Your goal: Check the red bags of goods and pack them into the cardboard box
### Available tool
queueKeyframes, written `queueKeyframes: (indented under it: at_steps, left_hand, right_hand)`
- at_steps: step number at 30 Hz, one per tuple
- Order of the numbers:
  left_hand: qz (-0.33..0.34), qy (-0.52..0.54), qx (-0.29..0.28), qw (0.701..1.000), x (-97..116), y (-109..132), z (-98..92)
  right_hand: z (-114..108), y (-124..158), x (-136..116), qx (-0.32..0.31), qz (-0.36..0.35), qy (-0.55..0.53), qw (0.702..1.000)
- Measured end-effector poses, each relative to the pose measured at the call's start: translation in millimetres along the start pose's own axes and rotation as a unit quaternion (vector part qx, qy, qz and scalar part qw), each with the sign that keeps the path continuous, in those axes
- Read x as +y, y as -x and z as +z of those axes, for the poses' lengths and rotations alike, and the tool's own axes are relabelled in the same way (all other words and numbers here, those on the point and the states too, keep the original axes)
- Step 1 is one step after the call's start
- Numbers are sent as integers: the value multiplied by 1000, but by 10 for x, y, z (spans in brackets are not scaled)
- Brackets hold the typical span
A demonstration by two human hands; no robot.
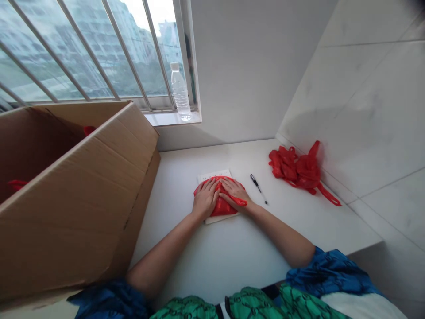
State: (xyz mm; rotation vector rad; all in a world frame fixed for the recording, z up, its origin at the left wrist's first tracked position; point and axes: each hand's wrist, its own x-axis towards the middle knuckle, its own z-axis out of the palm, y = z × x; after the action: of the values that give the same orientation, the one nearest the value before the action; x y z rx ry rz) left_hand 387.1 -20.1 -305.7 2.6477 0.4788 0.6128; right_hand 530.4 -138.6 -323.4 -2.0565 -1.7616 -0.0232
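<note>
My left hand (206, 198) and my right hand (234, 191) lie flat side by side on a folded red plastic bag (226, 206), pressing it down with the fingers extended. The bag rests on a white rectangular pad (214, 176), whose far edge shows beyond my fingertips. A strap of the bag runs out under my right hand. To the right of that hand lies a black and silver pen (258, 188). Farther right is a crumpled heap of red plastic bags (295, 168), which neither hand touches.
A large open cardboard box (76, 186) at the left of the white counter (199, 164) holds red plastic pieces. A water bottle (180, 91) stands on the sill of a barred window (89, 48). A tiled wall (368, 115) rises along the counter's right side.
</note>
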Motion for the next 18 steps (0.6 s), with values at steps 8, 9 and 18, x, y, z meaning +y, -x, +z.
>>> queueKeyframes:
  at_steps: [8,9,18]
  left_hand:
    - [-109,242,75,961,90,-76,-435]
    - [-128,283,69,948,148,-69,-539]
    - [-38,157,46,986,1184,477,-1703]
  right_hand:
    - [-439,92,40,28,-48,-85,995]
    - [-522,107,1,39,-57,-103,992]
    - [-1348,325,-971,118,-95,-370,917]
